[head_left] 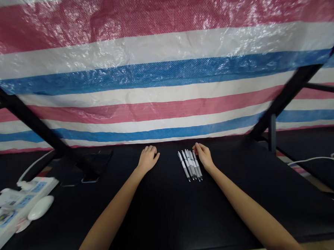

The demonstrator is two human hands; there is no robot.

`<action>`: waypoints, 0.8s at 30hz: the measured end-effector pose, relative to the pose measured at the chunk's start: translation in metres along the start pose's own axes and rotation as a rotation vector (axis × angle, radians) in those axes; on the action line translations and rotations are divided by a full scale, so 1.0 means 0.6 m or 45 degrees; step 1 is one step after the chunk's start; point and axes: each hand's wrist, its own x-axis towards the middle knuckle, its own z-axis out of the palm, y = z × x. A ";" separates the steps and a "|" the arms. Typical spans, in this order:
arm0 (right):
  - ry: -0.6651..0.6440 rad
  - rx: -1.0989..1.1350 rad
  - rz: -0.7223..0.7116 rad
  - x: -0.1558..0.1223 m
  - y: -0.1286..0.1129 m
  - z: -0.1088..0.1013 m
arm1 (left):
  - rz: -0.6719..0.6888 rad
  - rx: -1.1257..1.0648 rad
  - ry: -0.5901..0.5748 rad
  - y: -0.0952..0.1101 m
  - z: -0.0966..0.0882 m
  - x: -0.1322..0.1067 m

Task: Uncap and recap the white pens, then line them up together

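Resting on the black tabletop [166, 218], the left hand [148, 159] lies empty, well apart from the right hand [203, 156], whose fingertips [195, 148] touch, without gripping, the far end of white retractable pens [190, 165] lying side by side; striped tarpaulin [164, 80] hangs beyond

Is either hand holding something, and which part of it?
The left hand holds nothing. The right hand has fingertips at the top ends of the pens, but I cannot tell if they grip one.
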 end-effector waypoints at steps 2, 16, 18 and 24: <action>0.002 0.003 0.003 0.000 -0.001 0.000 | 0.009 -0.004 0.002 -0.001 0.001 0.000; -0.004 -0.006 0.001 0.001 0.006 0.000 | 0.021 -0.023 0.017 -0.001 0.001 -0.001; -0.001 -0.002 0.001 0.001 0.004 0.000 | 0.022 -0.022 0.018 -0.001 0.001 0.000; -0.002 0.008 0.004 0.001 0.002 0.001 | 0.021 -0.011 0.012 -0.001 0.003 0.000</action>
